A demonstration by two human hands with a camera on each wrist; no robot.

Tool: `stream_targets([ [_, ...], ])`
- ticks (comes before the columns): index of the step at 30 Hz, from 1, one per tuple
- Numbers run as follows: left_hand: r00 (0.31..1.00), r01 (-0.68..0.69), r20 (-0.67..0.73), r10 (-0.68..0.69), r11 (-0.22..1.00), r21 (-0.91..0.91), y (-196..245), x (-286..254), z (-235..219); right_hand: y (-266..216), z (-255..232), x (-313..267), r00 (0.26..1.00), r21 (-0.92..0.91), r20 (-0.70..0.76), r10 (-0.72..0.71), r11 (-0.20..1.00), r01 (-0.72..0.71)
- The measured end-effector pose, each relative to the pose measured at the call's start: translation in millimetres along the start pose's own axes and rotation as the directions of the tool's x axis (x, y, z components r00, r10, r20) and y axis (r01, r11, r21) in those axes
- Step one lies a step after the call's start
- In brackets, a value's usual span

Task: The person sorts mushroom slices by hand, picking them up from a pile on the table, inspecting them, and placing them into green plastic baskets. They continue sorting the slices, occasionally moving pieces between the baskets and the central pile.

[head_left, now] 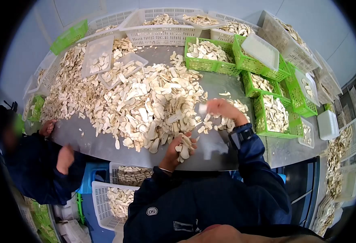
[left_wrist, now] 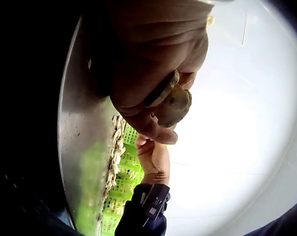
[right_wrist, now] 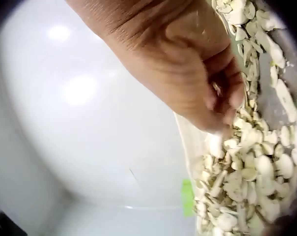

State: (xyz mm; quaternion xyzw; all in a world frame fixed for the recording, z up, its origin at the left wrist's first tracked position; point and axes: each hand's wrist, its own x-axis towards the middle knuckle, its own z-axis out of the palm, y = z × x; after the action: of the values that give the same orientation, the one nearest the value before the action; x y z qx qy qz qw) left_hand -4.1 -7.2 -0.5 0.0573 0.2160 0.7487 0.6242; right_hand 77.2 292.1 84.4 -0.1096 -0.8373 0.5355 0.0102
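Holds slices (head_left: 183,151) in the curled left hand (head_left: 172,154) and, toward one o'clock, pinches with the right hand (head_left: 224,108) a pale slice (head_left: 202,109) of unclear long axis, near the heap (head_left: 145,106) at its nine o'clock.

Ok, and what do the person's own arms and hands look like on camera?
The left sleeve and right sleeve are dark navy. The left hand and right hand are bare, without gloves. A black, boxy device with small pale markings, too small to read, sits at the right wrist.
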Motion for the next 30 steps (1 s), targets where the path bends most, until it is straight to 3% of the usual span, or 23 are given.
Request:
stream_targets([
  [1,1.0,-0.003,0.0,0.003,1.0,0.0,-0.3,-0.7,1.5,-5.6,-5.6,4.3,0.967,0.142,-0.254,-0.008,0.989,0.046],
  [2,1.0,-0.003,-0.002,0.003,1.0,0.0,-0.8,-1.1,2.5,-11.3,-11.4,8.6,0.872,0.263,-0.489,0.02,0.957,0.125],
  [3,1.0,-0.004,-0.001,0.004,1.0,0.001,-0.6,-1.1,3.2,-15.2,-14.9,11.1,0.723,0.352,-0.686,0.082,0.907,0.232],
  [6,1.0,-0.009,-0.012,0.009,1.0,0.029,2.7,-2.4,7.7,34.8,-2.5,14.7,0.816,-0.084,-0.57,-0.095,0.995,0.057],
  [7,1.0,-0.009,-0.018,0.01,0.999,0.04,2.9,-2.7,8.4,-11.1,15.8,-2.6,0.913,-0.196,-0.404,-0.057,0.98,-0.026],
  [9,1.0,-0.02,0.008,0.02,1.0,0.022,0.7,-0.4,4.9,-0.5,42.8,-9.1,0.902,-0.625,-0.171,-0.396,0.751,0.211],
  [12,0.999,0.008,0.041,-0.006,0.998,-0.064,-0.7,-1.5,2.5,-7.2,81.0,-30.6,0.868,-0.751,-0.163,-0.47,0.63,0.2],
  [16,0.999,0.01,0.04,-0.006,0.996,-0.094,-1.3,0.0,1.1,19.0,60.3,-33.4,0.924,-0.582,-0.135,-0.357,0.783,0.218],
  [18,0.999,0.011,0.054,-0.005,0.993,-0.115,-2.0,0.5,0.6,29.5,41.0,-36.5,0.904,-0.726,-0.263,-0.336,0.686,0.044],
  [20,0.999,0.005,0.04,-0.001,0.996,-0.09,-2.9,1.1,0.1,32.3,26.7,-41.7,0.825,-0.825,-0.431,-0.367,0.53,-0.195],
  [23,1.0,-0.012,-0.014,0.012,1.0,-0.017,-1.6,0.5,-2.6,15.4,2.5,-57.9,0.751,-0.65,-0.547,-0.369,0.753,-0.104],
  [26,1.0,-0.009,-0.029,0.008,0.999,-0.042,-1.7,-2.7,4.4,-3.6,-13.1,-99.5,0.756,-0.368,-0.654,0.021,0.864,-0.342],
  [27,1.0,0.002,-0.025,-0.003,0.998,-0.058,-0.3,-3.5,7.5,-0.9,-17.9,-116.3,0.773,-0.495,-0.63,-0.072,0.804,-0.329],
  [30,0.999,0.01,-0.031,-0.012,0.998,-0.054,-0.4,-1.0,4.6,2.9,-20.3,-161.8,0.785,-0.473,-0.595,0.175,0.714,-0.517],
])
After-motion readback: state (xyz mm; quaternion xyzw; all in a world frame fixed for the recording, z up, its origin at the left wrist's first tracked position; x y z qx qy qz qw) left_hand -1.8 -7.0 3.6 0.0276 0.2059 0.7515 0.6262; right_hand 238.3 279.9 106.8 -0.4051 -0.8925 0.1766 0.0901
